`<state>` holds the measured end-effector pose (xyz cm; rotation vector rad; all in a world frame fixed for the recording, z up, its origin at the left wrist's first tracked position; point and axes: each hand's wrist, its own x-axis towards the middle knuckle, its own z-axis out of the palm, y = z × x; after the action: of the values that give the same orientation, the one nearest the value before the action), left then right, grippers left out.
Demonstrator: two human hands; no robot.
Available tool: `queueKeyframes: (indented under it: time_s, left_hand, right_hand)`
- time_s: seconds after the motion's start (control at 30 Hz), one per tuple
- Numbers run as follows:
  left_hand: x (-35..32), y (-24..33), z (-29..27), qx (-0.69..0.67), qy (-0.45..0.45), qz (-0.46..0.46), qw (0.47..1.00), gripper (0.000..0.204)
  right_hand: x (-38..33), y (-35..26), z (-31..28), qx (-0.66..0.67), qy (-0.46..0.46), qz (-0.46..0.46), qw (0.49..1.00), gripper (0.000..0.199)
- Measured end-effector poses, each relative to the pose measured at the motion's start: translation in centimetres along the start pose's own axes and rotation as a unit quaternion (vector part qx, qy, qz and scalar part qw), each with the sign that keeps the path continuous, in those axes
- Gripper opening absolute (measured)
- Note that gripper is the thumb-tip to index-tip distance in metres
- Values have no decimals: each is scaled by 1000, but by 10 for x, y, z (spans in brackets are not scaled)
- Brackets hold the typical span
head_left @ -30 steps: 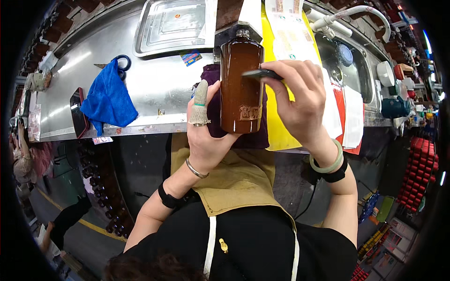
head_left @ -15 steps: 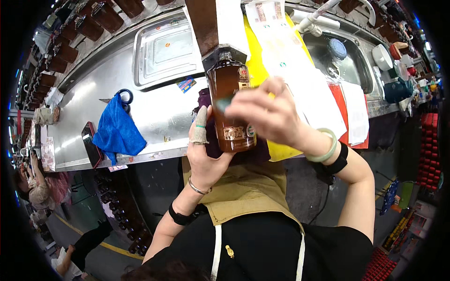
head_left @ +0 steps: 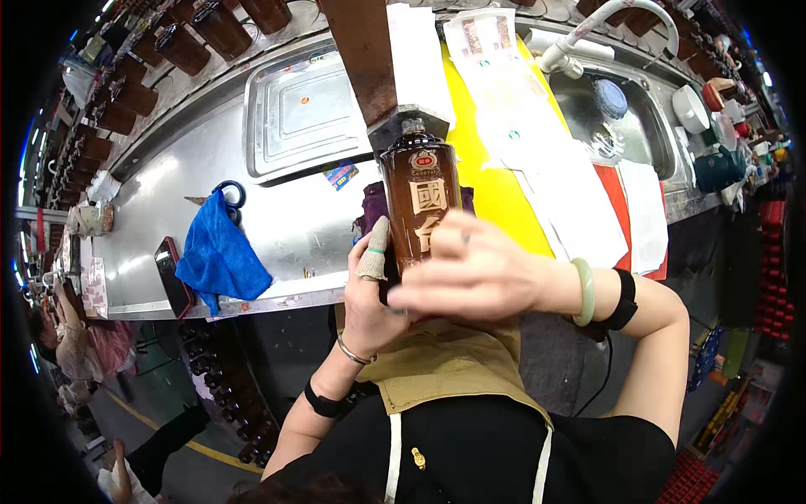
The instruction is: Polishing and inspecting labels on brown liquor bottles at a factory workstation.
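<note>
A brown glass bottle (head_left: 405,189) with a clear stopper-like top lies in front of me, its neck pointing away. Large gold characters and a red-gold emblem face up. My left hand (head_left: 369,298) grips its lower left side, with a knitted cover (head_left: 374,252) on one finger. Across the lower part of the bottle lies my right hand (head_left: 483,269), fingers curled in and partly blurred. Whatever is between them is hidden. A dark purple cloth (head_left: 373,206) shows beneath the bottle. The bottle's neck rests by a grey angled block (head_left: 403,118).
To the left are a blue cloth (head_left: 220,265), scissors (head_left: 232,195), a phone (head_left: 173,277) and a metal tray (head_left: 252,126). White sheets (head_left: 571,202) cover a yellow sheet (head_left: 474,168) on the right, beside a sink (head_left: 659,126). More brown bottles (head_left: 180,49) line the back.
The bottle has turned about its length, so the gold-lettered face is now up. My right hand has moved down toward its base. A small teal thing at its fingertips is no longer visible.
</note>
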<state>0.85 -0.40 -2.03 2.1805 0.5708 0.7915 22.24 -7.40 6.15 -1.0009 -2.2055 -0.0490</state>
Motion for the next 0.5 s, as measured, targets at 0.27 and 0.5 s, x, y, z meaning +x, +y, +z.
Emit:
queueKeyframes:
  time_s: [0.27, 0.5]
  left_hand:
    - [2, 4, -1, -37, 3, -31, 999, 93]
    - [-4, -2, 4, -27, 19, -33, 999, 85]
  right_hand:
    - [-4, 32, -5, -143, 50, 39, 988, 29]
    - [6, 56, -7, -104, 155, 217, 958, 27]
